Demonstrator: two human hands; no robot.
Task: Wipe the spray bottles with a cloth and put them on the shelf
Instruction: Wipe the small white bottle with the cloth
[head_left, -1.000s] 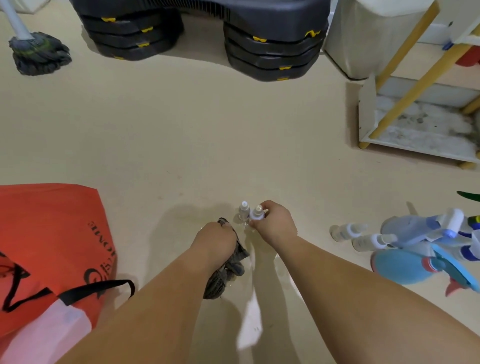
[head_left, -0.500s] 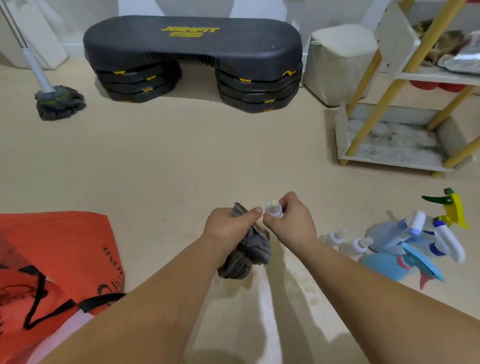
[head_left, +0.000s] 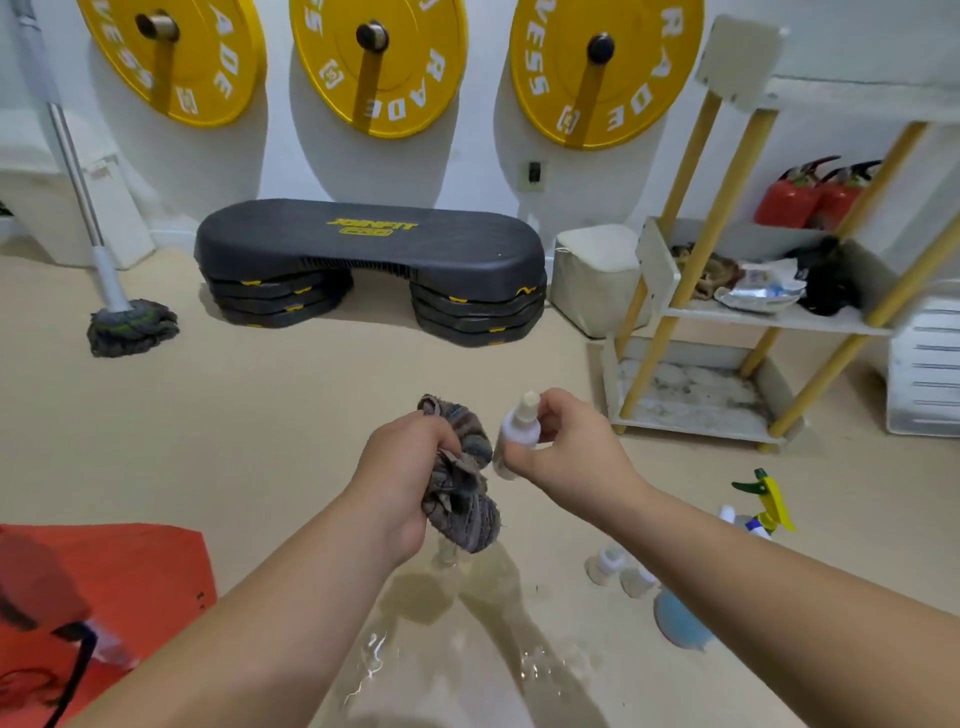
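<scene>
Whereas one second earlier both hands sit low at the floor, the right one at a pair of small bottles, they are now raised clear of it with one bottle taken up.

At the left edge a crumpled orange plastic bag (head_left: 130, 571) lies on the floor, untouched. Next, the left hand (head_left: 410, 483) grips a bunched grey-brown striped cloth (head_left: 462, 499), fingers curled round it, the loose end hanging below the fist. Just right of the cloth is a small clear plastic spray bottle (head_left: 514, 436) with a white cap, roughly upright and off the floor. Whether cloth and bottle touch cannot be told. The right hand (head_left: 576, 447) pinches the bottle near its top between thumb and fingertips.

Further right, on the floor, two more small clear bottles (head_left: 605, 564), a round blue bottle (head_left: 675, 621) and a yellow-and-green trigger sprayer (head_left: 763, 499) wait. At far right stands the white tiered shelf (head_left: 696, 428) with yellow wooden posts, now in fuller view; its lowest tier is bare and stained.

Judgement: pick-up is done, wiping this bottle is the step in hand, and no spray bottle shows on the shelf yet. A glossy wet patch (head_left: 441, 649) below the hands suggests damp bottles, so a fingertip hold may slip.
</scene>
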